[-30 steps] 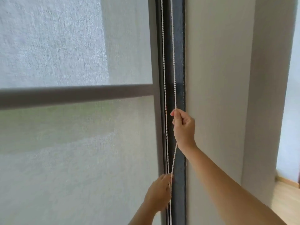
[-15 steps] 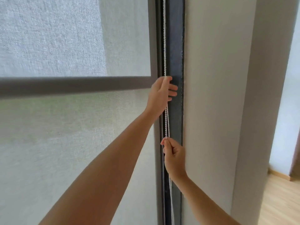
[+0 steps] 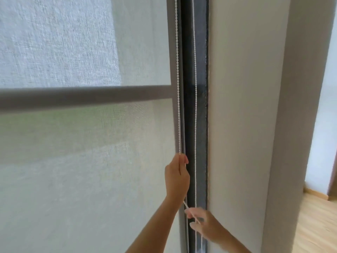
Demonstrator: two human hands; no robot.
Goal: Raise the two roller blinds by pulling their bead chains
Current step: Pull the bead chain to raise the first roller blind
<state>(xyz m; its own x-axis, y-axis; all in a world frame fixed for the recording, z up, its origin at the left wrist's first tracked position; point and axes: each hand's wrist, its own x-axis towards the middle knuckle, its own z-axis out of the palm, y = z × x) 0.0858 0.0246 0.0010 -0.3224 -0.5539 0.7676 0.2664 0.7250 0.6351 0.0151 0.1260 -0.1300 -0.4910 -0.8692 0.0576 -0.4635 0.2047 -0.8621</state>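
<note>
Hands swapped again: your left hand (image 3: 177,177) is now gripping the bead chain (image 3: 177,88), your right hand (image 3: 205,223) is loosening, so the blind (image 3: 82,161) is rising.

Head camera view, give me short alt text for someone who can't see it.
Two bare hands work a white bead chain beside a lowered grey roller blind: the left hand grips one strand, the right hand, blurred, is lower at the chain. A dark window frame and pale wall stand right.
</note>
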